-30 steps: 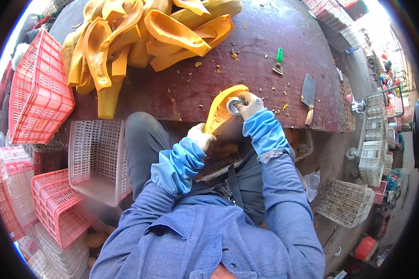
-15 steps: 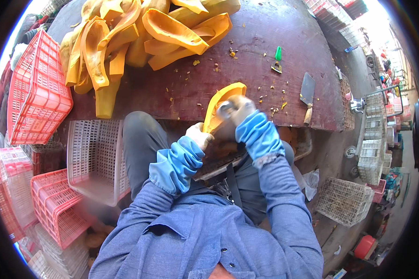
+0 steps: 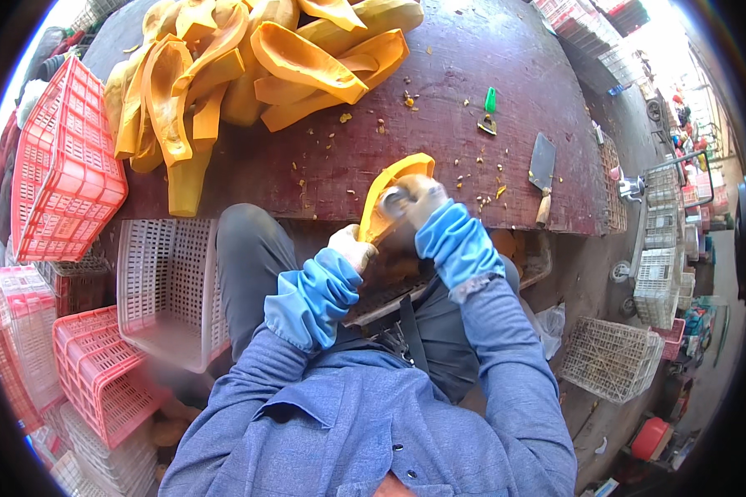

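Squash pile (image 3: 220, 74), left side of the bench (image 3: 472, 50). With the left hand (image 3: 352, 247) I grip the lower end of a squash piece (image 3: 376, 203) at the near edge; the right hand (image 3: 424, 199), blurred, closes on a metal tool (image 3: 394, 201) at its hollow. Peeler (image 3: 490, 103), right half; cleaver (image 3: 542, 163), near right corner.

On my feed, a dark red desk (image 3: 506, 66) carries heaped orange squash pieces (image 3: 302, 60), a green-handled tool (image 3: 490, 101), a wooden-handled cleaver (image 3: 542, 161) and scattered yellow scraps (image 3: 346, 118).
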`<action>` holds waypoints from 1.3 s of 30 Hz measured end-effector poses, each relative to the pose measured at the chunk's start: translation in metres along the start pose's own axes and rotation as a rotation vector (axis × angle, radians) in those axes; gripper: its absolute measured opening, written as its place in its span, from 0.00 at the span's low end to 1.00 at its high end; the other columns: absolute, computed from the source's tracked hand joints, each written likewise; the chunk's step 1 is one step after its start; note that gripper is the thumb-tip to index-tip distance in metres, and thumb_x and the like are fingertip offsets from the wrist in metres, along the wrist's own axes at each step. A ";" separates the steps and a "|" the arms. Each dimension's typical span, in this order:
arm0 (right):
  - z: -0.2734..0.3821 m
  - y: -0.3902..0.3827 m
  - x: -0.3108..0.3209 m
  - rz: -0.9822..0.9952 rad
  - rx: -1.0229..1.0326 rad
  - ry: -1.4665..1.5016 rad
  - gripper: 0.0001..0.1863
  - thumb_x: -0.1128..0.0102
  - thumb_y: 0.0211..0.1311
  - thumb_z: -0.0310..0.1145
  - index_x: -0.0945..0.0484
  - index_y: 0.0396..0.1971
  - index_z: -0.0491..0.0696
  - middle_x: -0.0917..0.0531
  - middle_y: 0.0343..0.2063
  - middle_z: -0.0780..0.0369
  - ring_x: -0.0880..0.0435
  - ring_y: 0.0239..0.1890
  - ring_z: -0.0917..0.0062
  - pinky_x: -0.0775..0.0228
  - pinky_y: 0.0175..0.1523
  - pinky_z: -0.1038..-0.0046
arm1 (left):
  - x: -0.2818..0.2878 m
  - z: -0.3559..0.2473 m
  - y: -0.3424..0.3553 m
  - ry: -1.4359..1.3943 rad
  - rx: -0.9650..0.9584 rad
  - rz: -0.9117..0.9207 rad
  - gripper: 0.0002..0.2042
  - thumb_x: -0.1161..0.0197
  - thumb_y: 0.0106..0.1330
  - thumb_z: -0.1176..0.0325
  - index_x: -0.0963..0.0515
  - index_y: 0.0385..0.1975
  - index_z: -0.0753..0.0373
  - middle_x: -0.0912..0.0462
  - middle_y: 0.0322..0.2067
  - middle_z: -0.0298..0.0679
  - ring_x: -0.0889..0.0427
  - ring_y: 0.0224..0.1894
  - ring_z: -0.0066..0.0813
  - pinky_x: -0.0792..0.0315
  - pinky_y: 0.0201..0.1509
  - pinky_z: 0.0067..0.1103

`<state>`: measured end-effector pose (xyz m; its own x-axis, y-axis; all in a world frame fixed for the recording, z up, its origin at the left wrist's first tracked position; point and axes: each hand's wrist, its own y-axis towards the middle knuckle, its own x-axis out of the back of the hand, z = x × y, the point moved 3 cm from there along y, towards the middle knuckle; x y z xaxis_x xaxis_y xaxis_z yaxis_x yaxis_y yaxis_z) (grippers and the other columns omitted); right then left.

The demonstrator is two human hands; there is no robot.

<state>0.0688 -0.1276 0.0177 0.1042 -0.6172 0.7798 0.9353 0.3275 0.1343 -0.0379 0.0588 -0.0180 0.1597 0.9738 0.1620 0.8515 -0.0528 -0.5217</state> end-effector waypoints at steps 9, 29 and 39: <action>0.005 -0.022 -0.001 -0.150 -0.257 0.191 0.17 0.28 0.60 0.27 0.20 0.49 0.44 0.12 0.39 0.53 0.12 0.41 0.70 0.21 0.48 0.69 | 0.001 -0.007 -0.003 -0.063 0.056 0.007 0.21 0.29 0.54 0.73 0.20 0.49 0.69 0.14 0.41 0.46 0.16 0.42 0.39 0.24 0.52 0.27; 0.009 0.014 0.016 -0.289 0.209 -0.502 0.18 0.30 0.52 0.31 0.14 0.46 0.52 0.14 0.42 0.56 0.17 0.46 0.58 0.24 0.53 0.58 | -0.001 -0.015 -0.006 -0.025 0.053 0.002 0.22 0.29 0.54 0.74 0.21 0.50 0.70 0.14 0.43 0.49 0.15 0.45 0.42 0.23 0.53 0.28; 0.041 -0.025 0.000 0.242 0.168 0.008 0.16 0.31 0.60 0.28 0.14 0.49 0.48 0.14 0.43 0.53 0.15 0.49 0.57 0.23 0.56 0.62 | 0.003 -0.011 -0.003 -0.033 0.031 -0.017 0.23 0.33 0.56 0.76 0.23 0.54 0.69 0.14 0.44 0.47 0.15 0.47 0.40 0.23 0.56 0.29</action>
<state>0.0317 -0.1062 0.0398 0.3206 -0.5125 0.7966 0.8138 0.5794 0.0453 -0.0347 0.0593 -0.0064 0.1282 0.9813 0.1439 0.8377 -0.0294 -0.5453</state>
